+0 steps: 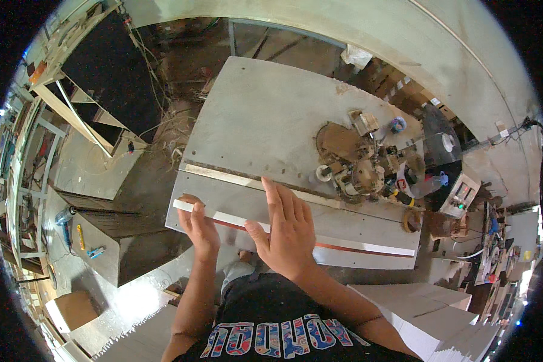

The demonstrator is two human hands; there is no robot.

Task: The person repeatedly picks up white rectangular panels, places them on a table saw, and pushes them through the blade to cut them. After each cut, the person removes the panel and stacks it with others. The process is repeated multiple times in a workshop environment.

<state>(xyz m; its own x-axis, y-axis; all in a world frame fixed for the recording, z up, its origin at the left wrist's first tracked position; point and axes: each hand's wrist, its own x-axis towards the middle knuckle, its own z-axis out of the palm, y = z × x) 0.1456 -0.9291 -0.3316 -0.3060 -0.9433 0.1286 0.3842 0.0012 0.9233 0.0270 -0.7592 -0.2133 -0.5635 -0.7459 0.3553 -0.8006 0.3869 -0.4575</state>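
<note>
A long, narrow white strip (368,246) with a reddish-brown edge lies slantwise across the near side of a grey worktable (253,102). My left hand (198,232) grips it close to its left end, thumb on the near side and fingertips showing past the far side. Farther right, my right hand (289,232) is open across the strip's middle, fingers stretched toward the far side and thumb apart. It covers part of the strip, and whether the palm presses on it I cannot tell. Beyond both hands runs a pale straight rail (229,176) along the tabletop.
A dusty machine (359,169) with round parts stands on the table's right half, a tape roll (411,220) near its right edge. A control box (461,194) is beyond. On a board at left lie a drill (64,223) and a yellow cutter (80,236). White panels (416,308) are stacked at lower right.
</note>
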